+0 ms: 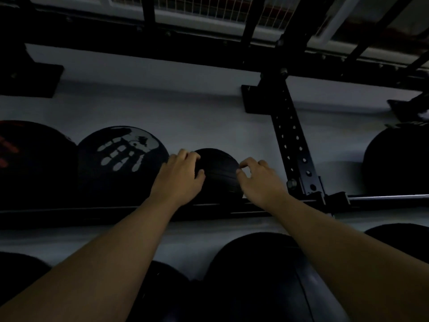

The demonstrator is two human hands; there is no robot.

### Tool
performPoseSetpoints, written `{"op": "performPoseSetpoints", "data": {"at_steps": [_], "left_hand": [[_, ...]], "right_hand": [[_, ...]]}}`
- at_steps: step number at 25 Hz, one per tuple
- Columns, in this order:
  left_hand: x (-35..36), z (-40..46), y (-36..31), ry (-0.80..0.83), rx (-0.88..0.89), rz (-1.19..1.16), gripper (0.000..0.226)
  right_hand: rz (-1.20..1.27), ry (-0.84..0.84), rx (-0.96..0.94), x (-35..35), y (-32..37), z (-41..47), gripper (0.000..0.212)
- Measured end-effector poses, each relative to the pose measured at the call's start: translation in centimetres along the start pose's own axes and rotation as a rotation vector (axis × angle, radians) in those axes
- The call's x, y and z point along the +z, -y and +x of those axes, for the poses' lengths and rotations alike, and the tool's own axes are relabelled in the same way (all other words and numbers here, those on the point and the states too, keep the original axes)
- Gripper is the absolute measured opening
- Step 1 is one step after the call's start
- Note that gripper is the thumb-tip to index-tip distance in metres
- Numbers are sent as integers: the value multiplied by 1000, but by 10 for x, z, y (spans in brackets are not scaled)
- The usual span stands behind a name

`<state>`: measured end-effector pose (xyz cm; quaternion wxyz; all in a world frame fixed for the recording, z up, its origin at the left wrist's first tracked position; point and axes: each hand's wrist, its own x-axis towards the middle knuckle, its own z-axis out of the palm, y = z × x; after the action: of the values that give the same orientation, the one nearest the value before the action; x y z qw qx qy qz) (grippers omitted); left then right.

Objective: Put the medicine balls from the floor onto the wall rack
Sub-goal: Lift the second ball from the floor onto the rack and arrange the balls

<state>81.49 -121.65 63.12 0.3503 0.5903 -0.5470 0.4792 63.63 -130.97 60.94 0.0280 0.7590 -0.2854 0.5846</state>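
Note:
A small black medicine ball (219, 169) sits on the black rail of the wall rack (69, 211), against the pale wall. My left hand (180, 180) lies on the ball's left side, fingers curled over its top. My right hand (260, 180) is at the ball's right edge with fingers bent and apart, fingertips barely touching or just off it. A bigger black ball with a pale handprint (123, 163) rests to the left, touching my left hand's side.
A dark ball with red lettering (30, 163) is at far left. A perforated black upright (294, 145) stands right of my hands, another ball (397, 161) beyond it. Larger balls (260, 275) fill the lower shelf beneath my forearms. Black beams cross overhead.

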Motion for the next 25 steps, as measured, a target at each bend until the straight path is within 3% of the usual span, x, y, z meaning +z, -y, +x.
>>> {"op": "performPoseSetpoints", "data": {"at_steps": [6, 12, 20, 25], "left_hand": [[33, 44, -20, -1, 2, 54, 50], [64, 71, -12, 174, 0, 35, 54], [83, 61, 24, -46, 23, -87, 47], [88, 57, 17, -108, 24, -120, 47]], "right_hand": [[240, 79, 109, 22, -27, 59, 57], [435, 218, 159, 58, -37, 100, 75], [510, 74, 124, 96, -24, 120, 72], [497, 77, 74, 98, -31, 124, 76]]}}
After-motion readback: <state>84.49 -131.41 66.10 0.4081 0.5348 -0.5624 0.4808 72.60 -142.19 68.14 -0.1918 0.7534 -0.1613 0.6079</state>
